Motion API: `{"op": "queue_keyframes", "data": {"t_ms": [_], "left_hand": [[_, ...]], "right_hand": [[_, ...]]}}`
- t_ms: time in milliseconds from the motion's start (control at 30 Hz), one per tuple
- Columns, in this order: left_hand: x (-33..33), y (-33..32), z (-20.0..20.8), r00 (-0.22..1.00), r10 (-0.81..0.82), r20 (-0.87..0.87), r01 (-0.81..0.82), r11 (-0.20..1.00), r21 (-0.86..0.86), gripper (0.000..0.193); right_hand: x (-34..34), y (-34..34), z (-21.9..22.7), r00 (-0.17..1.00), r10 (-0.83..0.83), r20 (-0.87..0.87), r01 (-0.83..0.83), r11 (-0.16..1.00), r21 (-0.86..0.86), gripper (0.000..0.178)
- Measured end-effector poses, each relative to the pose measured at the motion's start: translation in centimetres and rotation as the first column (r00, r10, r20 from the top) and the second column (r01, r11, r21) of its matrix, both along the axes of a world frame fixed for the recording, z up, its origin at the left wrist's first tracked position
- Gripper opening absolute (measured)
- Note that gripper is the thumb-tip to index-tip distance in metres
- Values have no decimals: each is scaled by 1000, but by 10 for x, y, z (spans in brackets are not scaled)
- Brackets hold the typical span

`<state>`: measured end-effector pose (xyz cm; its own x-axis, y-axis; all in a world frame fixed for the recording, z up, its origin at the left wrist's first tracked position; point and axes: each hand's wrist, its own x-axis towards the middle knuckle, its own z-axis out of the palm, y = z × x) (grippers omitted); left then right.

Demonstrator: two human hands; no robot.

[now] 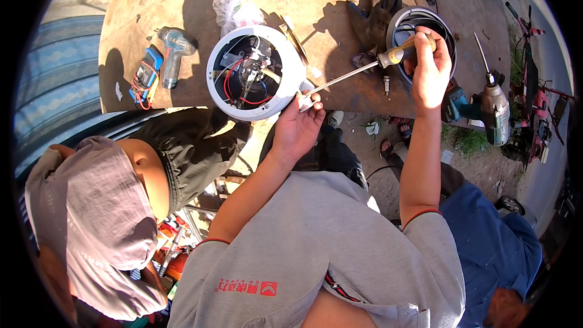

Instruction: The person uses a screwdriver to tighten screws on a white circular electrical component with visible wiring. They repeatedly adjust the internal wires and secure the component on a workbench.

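Note:
In my right hand (431, 64) is a long screwdriver (395, 56) with a yellow and dark handle. Its shaft slants down left, and its tip reaches the fingers of my left hand (299, 127). Those fingers pinch a small pale rounded piece (305, 105) at the lower right rim of a round white housing (217, 94); whether the piece is fixed to the housing I cannot tell. Red, white and other wires (229, 82) show inside that open housing. Behind my right hand stands a second round grey housing (398, 24), partly covered by the hand.
On the wooden table (200, 9) lie a multimeter (147, 73) with red leads, a cordless driver (176, 54), a plastic bag (237, 9) and dark work gloves (376, 17). A power drill (495, 112) is at the right edge. People stand left (91, 206) and right (486, 237).

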<state>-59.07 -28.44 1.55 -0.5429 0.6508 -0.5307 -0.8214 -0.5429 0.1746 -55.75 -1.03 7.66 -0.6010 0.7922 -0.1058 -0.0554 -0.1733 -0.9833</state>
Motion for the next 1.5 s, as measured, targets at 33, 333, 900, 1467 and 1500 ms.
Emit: {"op": "queue_keyframes", "data": {"t_ms": [33, 333, 900, 1467, 1500], "left_hand": [[0, 0, 1, 1000, 2, 2, -2, 1000, -8, 19], [-1, -2, -4, 998, -24, -60, 24, 1000, -5, 19], [0, 3, 4, 998, 4, -57, -6, 1000, -25, 22], [4, 3, -1, 998, 10, -66, -14, 998, -59, 16], [5, 2, -3, 997, 8, -71, -12, 999, -52, 16]], "right_hand": [[0, 0, 1, 1000, 10, -2, -10, 1000, 7, 17], [5, 26, 33, 893, 403, 202, -422, 905, 58, 33], [-13, 53, 13, 854, 448, 265, -458, 889, -26, 36], [-2, 32, 10, 830, 462, -313, -511, 855, -91, 44], [-1, 32, 13, 830, 489, -269, -528, 843, -98, 42]]}}
